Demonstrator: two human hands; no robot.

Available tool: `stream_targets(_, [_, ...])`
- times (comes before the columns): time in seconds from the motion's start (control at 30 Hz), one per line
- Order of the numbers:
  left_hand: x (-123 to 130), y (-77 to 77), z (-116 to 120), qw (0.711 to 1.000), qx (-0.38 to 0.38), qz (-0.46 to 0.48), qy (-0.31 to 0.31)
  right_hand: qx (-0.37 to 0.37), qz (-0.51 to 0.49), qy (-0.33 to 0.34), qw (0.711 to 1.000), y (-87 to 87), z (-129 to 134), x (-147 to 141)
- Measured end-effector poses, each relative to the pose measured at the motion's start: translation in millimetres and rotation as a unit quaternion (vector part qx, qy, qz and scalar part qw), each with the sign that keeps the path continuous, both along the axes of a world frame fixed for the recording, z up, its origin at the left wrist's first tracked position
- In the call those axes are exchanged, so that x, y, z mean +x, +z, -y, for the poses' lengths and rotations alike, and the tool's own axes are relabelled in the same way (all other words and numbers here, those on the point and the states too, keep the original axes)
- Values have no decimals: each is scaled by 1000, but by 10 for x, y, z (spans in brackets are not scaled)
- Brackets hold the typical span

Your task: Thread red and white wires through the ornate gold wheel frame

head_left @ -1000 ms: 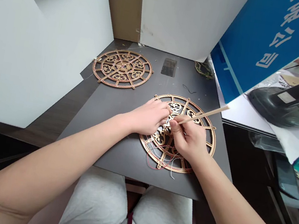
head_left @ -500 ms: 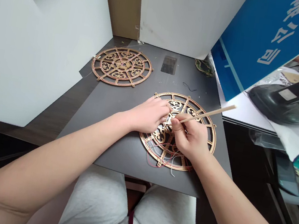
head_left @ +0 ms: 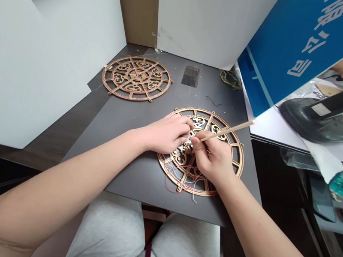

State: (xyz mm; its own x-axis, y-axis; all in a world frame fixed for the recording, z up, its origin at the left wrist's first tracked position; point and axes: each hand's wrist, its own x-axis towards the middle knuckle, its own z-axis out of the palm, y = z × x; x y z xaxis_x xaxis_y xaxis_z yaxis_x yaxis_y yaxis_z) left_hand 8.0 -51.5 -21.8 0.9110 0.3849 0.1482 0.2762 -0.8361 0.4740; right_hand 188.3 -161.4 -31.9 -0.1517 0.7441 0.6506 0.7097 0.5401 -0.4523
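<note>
The left hand (head_left: 167, 134) and right hand (head_left: 214, 159) hide the centre of the wheel (head_left: 207, 117) and the tip of the stick (head_left: 228, 131). The threads (head_left: 170, 187) are too fine to trace.

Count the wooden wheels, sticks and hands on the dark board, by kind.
Fretwork wheels: 2 (far wheel, near wheel)
Sticks: 1 (wooden stick)
Hands: 2 (left hand, right hand)
Total: 5
</note>
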Motion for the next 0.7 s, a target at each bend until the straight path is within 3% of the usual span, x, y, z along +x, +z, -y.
stream_targets(0.7, [33,-17,66,998,67,-21,6,15,4,1,1000,-15,-11,12])
